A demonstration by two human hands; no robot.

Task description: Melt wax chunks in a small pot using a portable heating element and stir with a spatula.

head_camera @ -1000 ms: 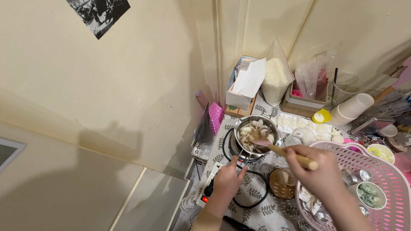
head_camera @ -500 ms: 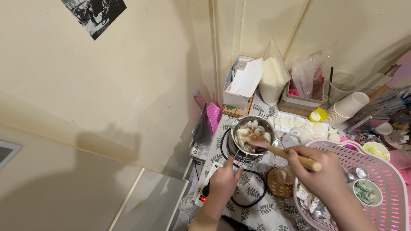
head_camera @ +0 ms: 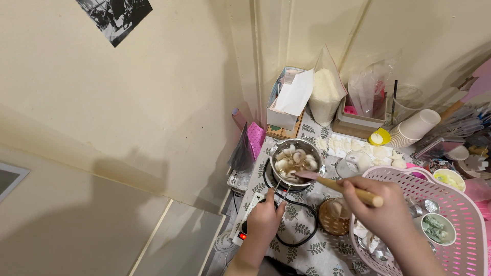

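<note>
Cream wall (head_camera: 128,117) is filling most of the view, rising behind and left of the pot. Tabletop (head_camera: 307,250) with a leaf-print cloth is carrying everything. Pink basket (head_camera: 463,204) is sitting right of the pot, holding small cups. Bag of white grains (head_camera: 327,94) and an open box with white paper (head_camera: 289,99) are standing behind the pot against the wall. Stack of paper cups (head_camera: 415,127) is lying behind and right of the pot.

Small metal pot (head_camera: 295,162) is sitting on a burner near the tabletop's left edge, full of pale pieces in broth. Right hand (head_camera: 381,212) is reaching in from the right of the pot, fingers clamped on the wooden spoon (head_camera: 340,186), whose tip is resting at the pot's near rim. Left hand (head_camera: 266,222) is sitting just in front of the pot, fingers curled together round the pot's handle end. Round woven coaster (head_camera: 333,217) is lying in front of the pot, right of the left hand. Black cable (head_camera: 294,207) is looping in front of the pot.
</note>
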